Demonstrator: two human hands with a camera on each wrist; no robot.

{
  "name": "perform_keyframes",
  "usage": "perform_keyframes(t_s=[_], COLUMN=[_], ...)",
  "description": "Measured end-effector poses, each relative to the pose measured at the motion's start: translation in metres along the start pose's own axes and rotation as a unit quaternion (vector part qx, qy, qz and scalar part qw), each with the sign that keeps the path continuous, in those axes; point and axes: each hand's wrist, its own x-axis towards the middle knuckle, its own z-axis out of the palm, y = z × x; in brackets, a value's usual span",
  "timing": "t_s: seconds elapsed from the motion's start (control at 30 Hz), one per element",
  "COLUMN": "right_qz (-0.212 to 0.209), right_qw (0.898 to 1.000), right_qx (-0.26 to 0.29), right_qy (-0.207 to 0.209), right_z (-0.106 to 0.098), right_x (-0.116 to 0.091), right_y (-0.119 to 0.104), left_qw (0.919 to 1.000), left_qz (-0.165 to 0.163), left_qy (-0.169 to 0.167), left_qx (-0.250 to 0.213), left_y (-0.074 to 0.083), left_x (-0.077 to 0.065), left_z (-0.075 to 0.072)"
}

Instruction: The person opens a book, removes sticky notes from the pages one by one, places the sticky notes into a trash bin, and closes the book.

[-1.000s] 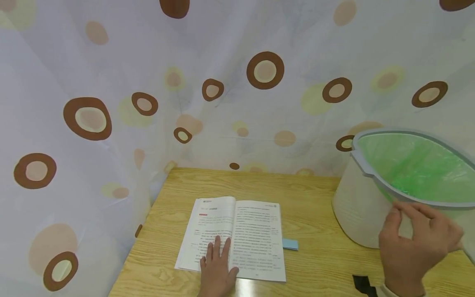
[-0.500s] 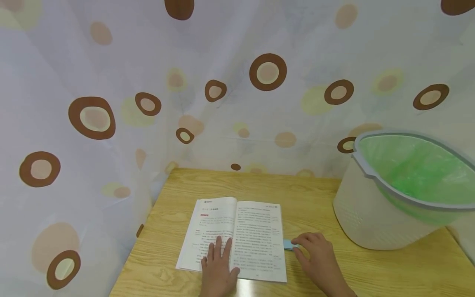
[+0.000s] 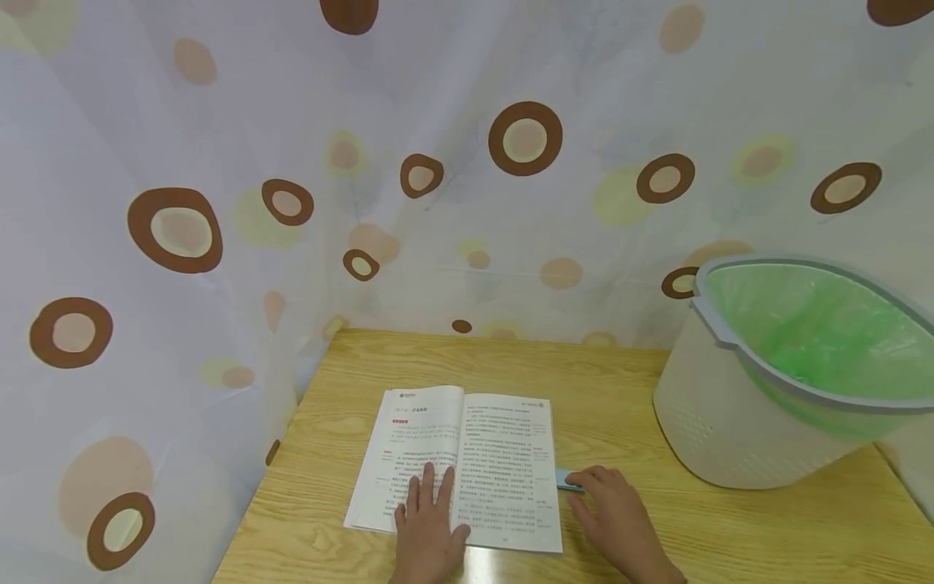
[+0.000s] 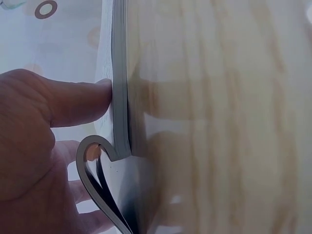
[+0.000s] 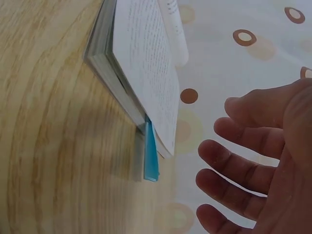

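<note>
An open book [image 3: 507, 454] with printed pages lies on the wooden table. My left hand [image 3: 429, 527] rests on it with fingers spread, across the lower left page near the spine. In the left wrist view, the thumb [image 4: 83, 102] lies against the page near the book's lower edge. A blue strip [image 5: 151, 153] sticks out from between the pages on the book's right side. Beside it is my right hand [image 3: 613, 515], whose fingertips overlap the strip's outer end in the head view. In the right wrist view these fingers [image 5: 234, 165] are loosely bent with nothing between them.
A tall off-white basket [image 3: 700, 405] with a grey rim and green inside stands at the right of the wooden table [image 3: 409, 357]. A white curtain [image 3: 438, 97] with brown circles hangs behind and to the left.
My right hand has come from in front of the basket, where its fingertips were together, down and left to the blue strip. My left hand stays on the book.
</note>
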Motion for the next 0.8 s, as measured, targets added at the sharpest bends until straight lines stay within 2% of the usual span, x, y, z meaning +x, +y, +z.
perform_keyframes(t_s=[0.3, 0.43, 0.57, 0.8], right_qz=[0.023, 0.046, 0.051, 0.061], right_qw=[0.999, 0.996, 0.993, 0.991], right_qx=[-0.009, -0.018, -0.028, -0.040], right_qy=[-0.042, -0.077, -0.106, -0.110], right_z=[0.015, 0.018, 0.021, 0.027], right_x=[0.008, 0.010, 0.011, 0.013], right_y=[0.003, 0.003, 0.004, 0.005], left_qw=[1.0000, 0.9999, 1.0000, 0.9997], left_qz=[-0.001, 0.001, -0.002, -0.009], left_qy=[-0.004, -0.003, -0.005, -0.023], left_qx=[-0.009, -0.011, -0.007, -0.003], left_y=[0.000, 0.001, 0.000, 0.003], left_x=[-0.001, -0.001, -0.001, -0.001], left_z=[-0.001, -0.001, -0.002, -0.006])
